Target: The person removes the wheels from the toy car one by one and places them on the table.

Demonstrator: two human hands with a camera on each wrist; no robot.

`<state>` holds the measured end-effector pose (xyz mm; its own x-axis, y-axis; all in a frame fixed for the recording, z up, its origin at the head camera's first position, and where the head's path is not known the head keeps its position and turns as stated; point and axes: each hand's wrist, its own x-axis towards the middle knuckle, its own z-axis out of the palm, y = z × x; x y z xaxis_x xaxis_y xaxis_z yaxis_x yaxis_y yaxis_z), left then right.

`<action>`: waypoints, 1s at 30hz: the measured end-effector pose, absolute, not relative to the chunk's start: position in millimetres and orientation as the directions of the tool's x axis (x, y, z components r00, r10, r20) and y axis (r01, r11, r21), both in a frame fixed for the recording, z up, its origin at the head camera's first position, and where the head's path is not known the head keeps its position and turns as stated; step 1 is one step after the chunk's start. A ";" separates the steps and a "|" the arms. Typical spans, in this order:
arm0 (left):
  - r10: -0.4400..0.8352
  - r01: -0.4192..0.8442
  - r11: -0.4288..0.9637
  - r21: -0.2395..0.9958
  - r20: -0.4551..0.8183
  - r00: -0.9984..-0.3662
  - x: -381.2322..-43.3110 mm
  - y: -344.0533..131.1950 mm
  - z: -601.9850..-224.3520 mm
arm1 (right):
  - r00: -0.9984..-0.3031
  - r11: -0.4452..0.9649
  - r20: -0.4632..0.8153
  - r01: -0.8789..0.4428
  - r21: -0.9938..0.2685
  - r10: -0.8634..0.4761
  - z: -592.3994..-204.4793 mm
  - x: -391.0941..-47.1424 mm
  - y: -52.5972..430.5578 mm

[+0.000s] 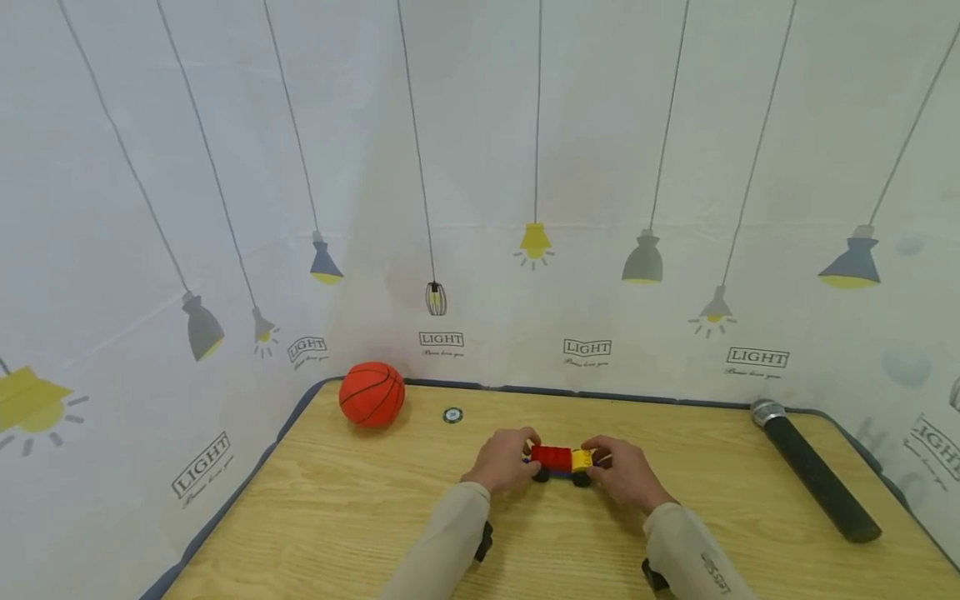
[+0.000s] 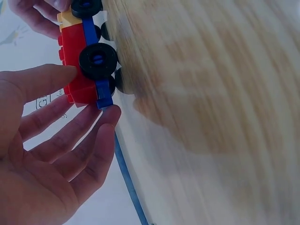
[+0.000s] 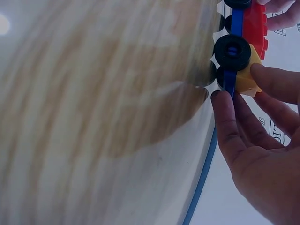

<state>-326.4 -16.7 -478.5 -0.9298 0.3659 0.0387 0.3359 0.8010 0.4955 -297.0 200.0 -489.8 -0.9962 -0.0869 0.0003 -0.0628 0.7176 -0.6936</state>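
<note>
Between the two hands is a toy car [image 1: 553,459] of building blocks, with a red body, a yellow front block, a blue base and black wheels. The left hand [image 1: 504,461] grips its red end, thumb on the near side and fingers around the end, as the left wrist view shows on the red block [image 2: 77,61]. At the other end, the right hand [image 1: 628,472] pinches the yellow block [image 3: 247,77] between thumb and fingers. The black wheels are at the tabletop, close over their reflections; whether all of them touch it I cannot tell.
A red basketball [image 1: 372,394] sits at the table's back left, with a small round chip [image 1: 452,415] to its right. Along the right side lies a black microphone [image 1: 821,475] with a silver head. Walls printed with lamps surround the wooden table [image 1: 360,508].
</note>
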 end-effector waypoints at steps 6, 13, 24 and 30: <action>0.373 0.347 0.795 0.498 0.050 -0.927 -325.8 -17.5 -478.3 | -0.994 0.720 0.019 -0.093 -0.688 -0.110 -489.2 -297.3 199.7; 0.381 0.345 0.794 0.500 0.032 -0.924 -324.5 -18.7 -476.5 | -0.985 0.728 0.033 -0.149 -0.669 -0.171 -481.5 -297.4 202.6; 0.536 0.400 0.655 0.641 -0.020 -0.844 -320.9 -14.2 -470.3 | -0.925 0.684 -0.076 -0.219 -0.695 -0.373 -450.9 -302.2 211.2; 0.578 0.407 0.605 0.685 -0.025 -0.816 -316.4 -9.7 -464.5 | -0.868 0.657 -0.155 -0.229 -0.719 -0.472 -431.2 -307.2 213.7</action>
